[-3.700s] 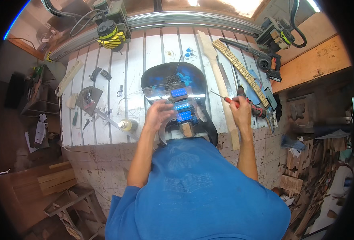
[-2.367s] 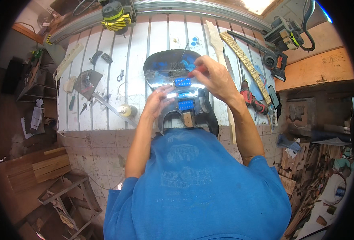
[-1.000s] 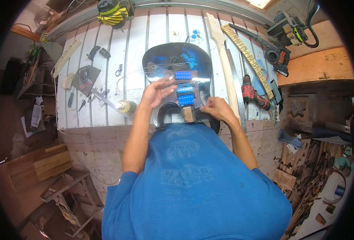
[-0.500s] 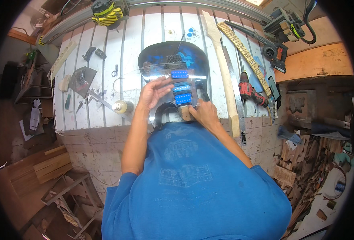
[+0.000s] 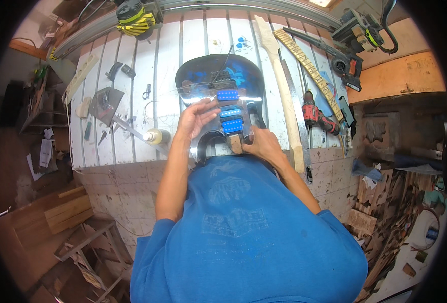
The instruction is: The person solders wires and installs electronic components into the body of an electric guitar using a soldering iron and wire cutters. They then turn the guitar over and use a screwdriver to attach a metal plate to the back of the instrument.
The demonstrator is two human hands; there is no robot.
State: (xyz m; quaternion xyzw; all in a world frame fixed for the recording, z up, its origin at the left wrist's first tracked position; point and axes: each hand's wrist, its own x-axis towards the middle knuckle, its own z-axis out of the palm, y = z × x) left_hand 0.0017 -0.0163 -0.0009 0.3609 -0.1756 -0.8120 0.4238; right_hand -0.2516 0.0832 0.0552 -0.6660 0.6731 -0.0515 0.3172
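Note:
A dark guitar body with blue patches lies on the slatted table in front of me. Over it sits a clear plastic pickguard carrying three pickups: a far blue one, a lighter middle one and a near blue one. My left hand rests at the pickguard's left side, fingers stretched toward the pickups. Beside the bare-wood neck pocket, my right hand has its thumb at the pocket and its fingers curled around the body's near right edge; part of its grip is hidden.
Right of the body lie a pale wooden neck, a fretted fingerboard, a red drill and a blower. Leftward are a small bottle, a caliper and a dark plate. Small parts lie at the back.
The whole view has shifted slightly. My right hand's thumb and fingers have adjusted a little beside the neck pocket; my left hand stays nearly in place.

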